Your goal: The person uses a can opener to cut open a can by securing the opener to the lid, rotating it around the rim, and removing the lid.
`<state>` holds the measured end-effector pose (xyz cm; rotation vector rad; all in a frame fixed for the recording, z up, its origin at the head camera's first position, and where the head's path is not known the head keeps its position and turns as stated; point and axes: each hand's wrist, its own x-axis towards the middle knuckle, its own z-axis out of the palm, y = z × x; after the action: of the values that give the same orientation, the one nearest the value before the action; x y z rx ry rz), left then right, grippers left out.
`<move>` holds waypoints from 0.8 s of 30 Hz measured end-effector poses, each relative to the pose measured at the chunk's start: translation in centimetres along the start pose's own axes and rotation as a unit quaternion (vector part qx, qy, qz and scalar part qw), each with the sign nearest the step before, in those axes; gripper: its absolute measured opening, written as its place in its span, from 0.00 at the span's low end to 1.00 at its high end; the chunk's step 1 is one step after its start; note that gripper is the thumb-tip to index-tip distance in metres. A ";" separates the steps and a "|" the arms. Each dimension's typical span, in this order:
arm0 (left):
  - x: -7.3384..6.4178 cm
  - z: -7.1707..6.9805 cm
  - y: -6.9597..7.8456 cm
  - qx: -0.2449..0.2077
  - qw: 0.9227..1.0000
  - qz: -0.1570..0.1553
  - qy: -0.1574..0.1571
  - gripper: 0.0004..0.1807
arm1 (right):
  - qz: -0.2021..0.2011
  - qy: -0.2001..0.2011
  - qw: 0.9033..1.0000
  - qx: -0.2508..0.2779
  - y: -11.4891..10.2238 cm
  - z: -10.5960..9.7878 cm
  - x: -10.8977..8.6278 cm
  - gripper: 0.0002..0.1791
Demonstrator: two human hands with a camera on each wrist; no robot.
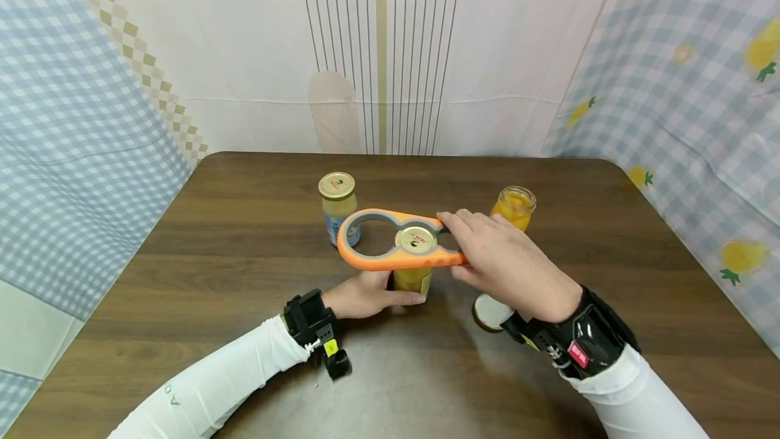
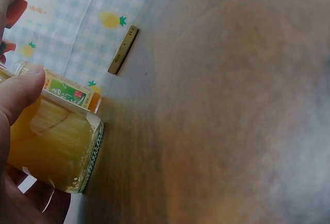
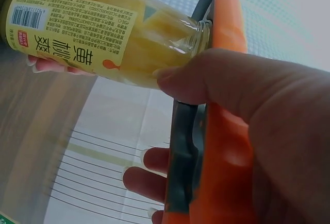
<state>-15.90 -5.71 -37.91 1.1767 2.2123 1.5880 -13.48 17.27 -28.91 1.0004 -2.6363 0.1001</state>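
At the left edge of the frame hangs a blue checked cloth [image 1: 85, 120]. Next, a bit left of the middle, a jar with a blue label [image 1: 338, 205] stands on the brown table [image 1: 244, 222] with its gold lid on.

Below it is the left hand [image 1: 365, 295]. It holds the yellow jar [image 1: 413, 279] in the middle of the frame. Its thumb [image 2: 23, 92] is on one side of the glass and its fingers curl round the other side, so they are only as far apart as the jar is wide.

The orange opener [image 1: 396, 261] lies across the top of this jar. The gold lid [image 1: 416, 239] shows inside its smaller ring, next to the right hand [image 1: 514, 263]. I can't tell if the ring is tight on it.

The right hand grips the opener's handles, thumb on the near side and bent fingers on the far side. The thumb tip is by the jar's neck; I can't tell if it touches.

Under the right wrist is a loose lid [image 1: 489, 310]. Above that hand stands an open jar [image 1: 514, 207] of orange food.
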 end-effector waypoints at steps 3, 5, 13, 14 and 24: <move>0.0 0.0 0.1 0.004 1.000 -0.002 0.001 0.39 | 0.000 0.001 1.000 -0.015 -0.1 0.1 0.0 0.34; 0.0 0.0 0.1 0.003 1.000 -0.011 -0.001 0.38 | -0.001 0.002 1.000 -0.030 -0.2 0.3 0.0 0.35; 0.0 0.0 0.3 -0.011 1.000 -0.017 -0.008 0.38 | 0.000 0.018 0.996 -0.088 -0.9 0.5 -0.2 0.39; 0.0 0.0 0.3 -0.012 1.000 -0.013 -0.007 0.39 | 0.001 0.022 0.995 -0.095 -1.0 0.5 -0.2 0.39; 0.1 0.3 -2.6 -0.017 1.000 0.004 -0.014 0.41 | 0.017 0.022 0.990 -0.137 -1.6 0.8 -0.1 0.33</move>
<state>-17.10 -5.70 -40.24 1.1923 2.1576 1.5962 -12.55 15.96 -29.81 0.8507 -2.5375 -0.2249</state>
